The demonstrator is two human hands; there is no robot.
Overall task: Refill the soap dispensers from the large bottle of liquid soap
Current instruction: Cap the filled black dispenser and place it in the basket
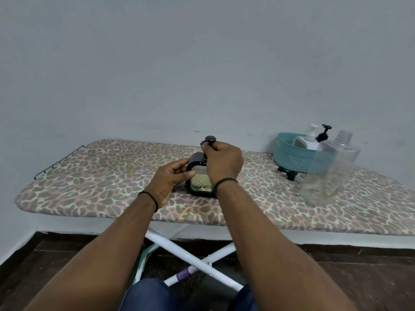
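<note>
Dispenser: a black square soap dispenser (200, 181) is stood upright on the ironing board (94, 176), near its middle.
Left hand (171, 182): the dispenser's left side is held by curled fingers.
Right hand (222, 161): the pump head (210, 139) is pinched at its top.
Large bottle (330, 167): clear, uncapped, well right of the dispenser.
Basket (292, 157): teal, behind the bottle, holding two more dispensers.

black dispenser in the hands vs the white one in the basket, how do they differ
The black dispenser stands on the ironing board, gripped by the left hand and right hand; the white dispenser sits untouched in the teal basket. The black one has a black frame and a round black pump top; the white one has a white spouted pump. Both stand upright.
</note>
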